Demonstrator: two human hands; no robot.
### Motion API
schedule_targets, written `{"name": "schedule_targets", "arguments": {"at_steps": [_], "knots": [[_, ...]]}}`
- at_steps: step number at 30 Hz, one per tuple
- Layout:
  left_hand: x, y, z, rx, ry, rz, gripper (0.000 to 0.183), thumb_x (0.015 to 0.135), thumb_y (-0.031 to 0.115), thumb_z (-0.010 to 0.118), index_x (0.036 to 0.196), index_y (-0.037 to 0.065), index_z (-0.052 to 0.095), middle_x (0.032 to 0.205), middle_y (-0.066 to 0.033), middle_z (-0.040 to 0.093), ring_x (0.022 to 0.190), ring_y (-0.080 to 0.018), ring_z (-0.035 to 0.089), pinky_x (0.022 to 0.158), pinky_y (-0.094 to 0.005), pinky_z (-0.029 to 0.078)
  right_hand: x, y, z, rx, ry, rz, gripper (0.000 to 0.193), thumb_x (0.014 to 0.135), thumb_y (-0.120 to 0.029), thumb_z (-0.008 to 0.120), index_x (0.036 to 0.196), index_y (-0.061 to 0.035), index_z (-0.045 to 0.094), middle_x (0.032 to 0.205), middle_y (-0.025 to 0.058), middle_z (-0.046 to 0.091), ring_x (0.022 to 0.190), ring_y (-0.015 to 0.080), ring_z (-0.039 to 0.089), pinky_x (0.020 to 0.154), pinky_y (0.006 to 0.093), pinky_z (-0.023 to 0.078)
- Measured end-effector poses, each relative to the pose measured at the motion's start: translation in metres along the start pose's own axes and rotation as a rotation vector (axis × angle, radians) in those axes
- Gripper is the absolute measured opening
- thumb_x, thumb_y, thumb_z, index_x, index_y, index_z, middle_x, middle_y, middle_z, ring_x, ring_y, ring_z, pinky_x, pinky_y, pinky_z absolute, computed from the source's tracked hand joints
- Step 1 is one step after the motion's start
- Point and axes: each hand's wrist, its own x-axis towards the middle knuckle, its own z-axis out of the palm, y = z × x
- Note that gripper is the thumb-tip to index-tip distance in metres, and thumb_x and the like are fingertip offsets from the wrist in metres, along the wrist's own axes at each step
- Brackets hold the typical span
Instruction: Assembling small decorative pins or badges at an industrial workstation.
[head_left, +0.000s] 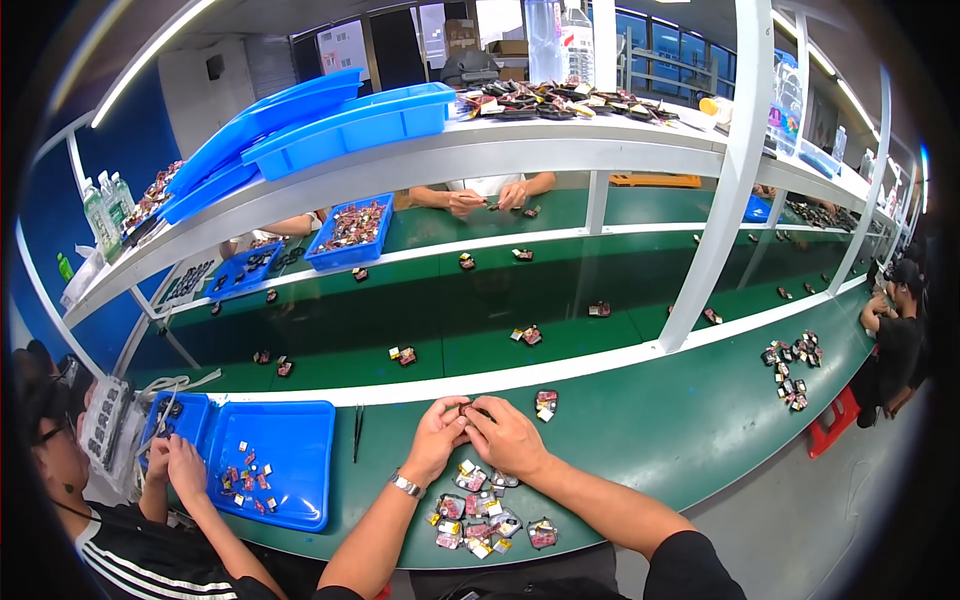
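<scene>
My left hand [437, 440] and my right hand [505, 435] meet over the green bench, fingers closed together on a small electronic part, mostly hidden by the fingertips. Just below them lies a pile of small electronic modules [478, 507], with red circuit boards, dark casings and white-and-yellow pieces. One single module [546, 404] sits beyond my right hand, near the bench's back rail. Black tweezers [358, 433] rest on the bench to the left of my left hand, touched by neither.
A blue tray [322, 470] with several modules stands at left, beside a co-worker's hands [172, 462]. Beyond the white rail, a green conveyor belt [465, 335] carries scattered modules. White posts [715, 190] hold up a shelf with blue trays [350, 130]. More modules [792, 368] lie at right.
</scene>
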Motion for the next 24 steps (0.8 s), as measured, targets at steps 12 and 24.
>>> {"name": "schedule_targets", "arguments": {"at_steps": [12,24], "knots": [[0.003,0.01,0.002,-0.189,0.066,0.052,0.064,0.095,0.015,0.057,0.147,0.008,0.021,0.145,-0.0218,0.039,0.126,-0.0343,0.048,0.103,-0.0513,0.043,0.057,0.072,0.035,0.0,-0.096,0.28,0.031,0.075,-0.009,0.069,0.105,-0.0018,0.064,0.109,0.0125,0.058,0.1,0.0309,0.06,0.081,0.0394,0.052],[0.005,0.005,-0.002,-0.034,-0.006,0.052,0.038,0.095,0.005,0.051,0.132,-0.001,0.041,0.139,-0.0193,0.045,0.121,-0.0334,0.053,0.096,-0.0454,0.051,0.056,0.225,-0.077,-0.656,0.184,0.782,0.048,0.076,-0.031,0.073,0.108,0.0016,0.06,0.109,0.0195,0.057,0.105,0.0383,0.054,0.089,0.0449,0.048]]}}
